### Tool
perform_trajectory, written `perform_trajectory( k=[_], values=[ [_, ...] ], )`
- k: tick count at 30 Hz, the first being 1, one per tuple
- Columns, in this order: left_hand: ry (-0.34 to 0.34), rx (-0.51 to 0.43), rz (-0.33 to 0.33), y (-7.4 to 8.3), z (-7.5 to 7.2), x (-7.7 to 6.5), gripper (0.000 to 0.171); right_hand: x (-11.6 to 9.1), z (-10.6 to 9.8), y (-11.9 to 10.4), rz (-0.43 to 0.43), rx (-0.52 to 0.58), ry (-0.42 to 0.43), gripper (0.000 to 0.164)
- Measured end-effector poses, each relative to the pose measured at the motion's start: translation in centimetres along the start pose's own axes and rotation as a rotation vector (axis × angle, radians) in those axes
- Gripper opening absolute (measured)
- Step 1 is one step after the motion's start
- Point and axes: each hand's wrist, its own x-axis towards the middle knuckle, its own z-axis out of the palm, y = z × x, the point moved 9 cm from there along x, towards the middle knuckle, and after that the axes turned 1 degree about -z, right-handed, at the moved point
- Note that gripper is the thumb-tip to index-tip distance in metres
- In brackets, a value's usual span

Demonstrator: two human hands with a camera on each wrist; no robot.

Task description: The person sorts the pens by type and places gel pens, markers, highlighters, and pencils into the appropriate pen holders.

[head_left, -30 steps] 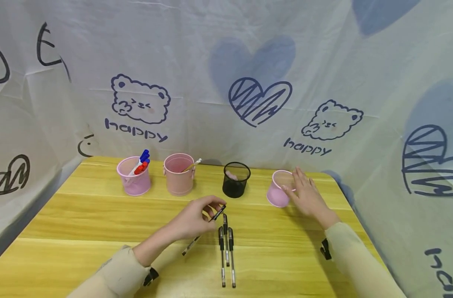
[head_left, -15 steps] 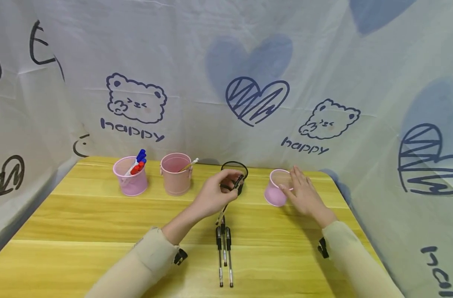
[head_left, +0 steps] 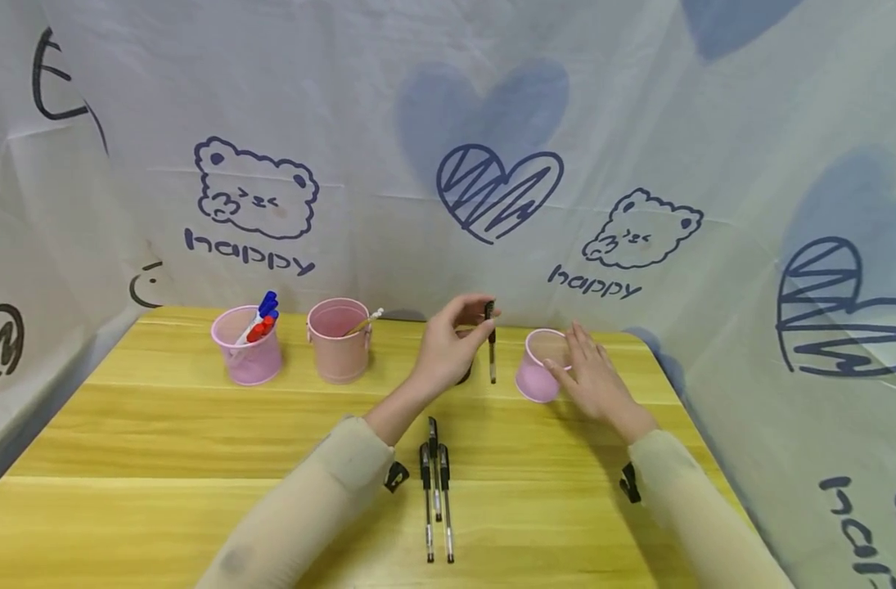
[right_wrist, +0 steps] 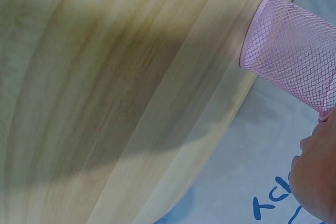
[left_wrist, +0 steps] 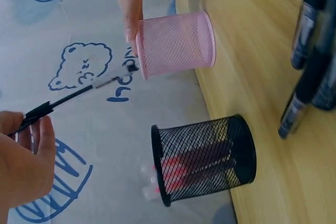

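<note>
My left hand [head_left: 451,348] pinches a black-capped gel pen [head_left: 493,352] near its cap, tip pointing down. The pen is in the air, just left of a pink mesh pen cup [head_left: 538,382]. Seen from the left wrist, the pen's tip [left_wrist: 132,68] overlaps the cup's rim region. Straight fingers of my right hand [head_left: 601,388] rest against the right side of that cup's rim. Behind my left hand, a black mesh pen cup [left_wrist: 210,158] is mostly hidden in the head view; the left wrist view shows pink-ended items inside.
Three black-capped pens [head_left: 445,474] lie side by side on the wooden table [head_left: 197,466]. Back left stand a pink cup [head_left: 252,366] with blue and red markers and a pink bucket [head_left: 339,358] with a pencil. A printed cloth [head_left: 374,237] hangs behind the table.
My left hand has carried the pen up and to the right, from near the lying pens past the black cup, turning it upright. My right hand stays at the pink cup.
</note>
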Motion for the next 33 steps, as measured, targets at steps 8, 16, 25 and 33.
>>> perform_trajectory(
  k=[8,16,25,33],
  values=[
    [0.122,-0.136,0.013,-0.9,0.6,1.8,0.028,0.2,0.1,0.1,0.009,0.007,0.001,0.091],
    [0.101,-0.092,-0.001,-2.5,2.4,2.9,0.027,0.2,0.2,0.2,0.01,0.017,-0.005,0.092],
    [0.032,-0.012,-0.043,-4.6,4.7,2.9,0.027,0.3,0.0,0.2,0.012,0.014,0.011,0.092],
    [-0.028,0.071,-0.112,-6.4,6.4,2.6,0.024,0.2,0.2,0.2,0.005,0.016,-0.001,0.092]
  ],
)
